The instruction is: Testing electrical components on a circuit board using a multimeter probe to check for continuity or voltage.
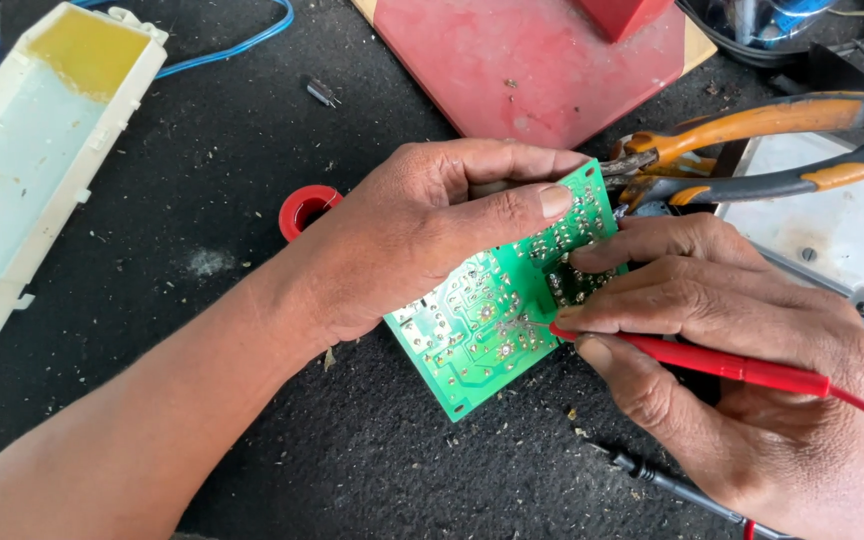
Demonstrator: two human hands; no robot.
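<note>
- Black probe (672, 483): lying loose on the counter (202, 200) at the near edge, just beside the right wrist; cable cut off by the frame.
- Right hand (742, 350): clenched round a red probe (712, 362), tip pressed to the solder side of the board; fingers resting on the board's right part.
- Circuit board (497, 305): green, solder side up, tilted, held between both hands above the counter, near corner low.
- Left hand (422, 235): grasping the board's upper edge, thumb on top, fingers hidden behind.
- Red ring (304, 208): on the counter just beside the left wrist, partly hidden.
- Pliers (762, 150): orange-and-dark handles, jaws touching or near the board's far corner; cannot tell which.
- White housing (32, 170): long, yellowed end, far left, cut off.
- Red block (532, 60): far centre, top cut off.
- Risk, judged: probe tip slipping across close solder joints and bridging two, caused by the tilted, hand-held board shifting.
- Hidden: component side of the board; exact joint under the tip too small to make out.
</note>
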